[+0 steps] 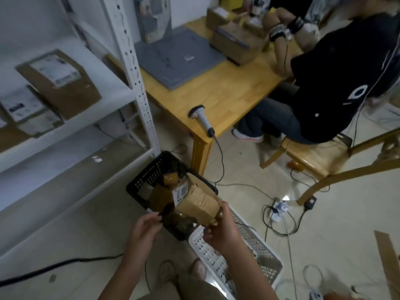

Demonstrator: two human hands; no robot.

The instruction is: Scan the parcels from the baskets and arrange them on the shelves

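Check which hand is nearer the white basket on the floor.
Right. The right hand, gripping a parcel, hangs over the white basket; the left hand is off to its left, by the black basket.

Looking down on pale glossy floor tiles (337,245), catching a small glare just beside a white power strip (280,206). Seeing thin cables (279,226) looping around that strip and a thick black cable (65,262) running across the tiles at lower left. Getting a light wooden table (227,89) standing mid-frame, with a grey mat (179,59) lying toward its far left edge. Noting a wooden chair (313,156) sitting just beside the table's right edge, carrying a seated person (346,72) in dark clothes. Picking out plain white wall (26,16) at top left. Reading the light as dim and flat.
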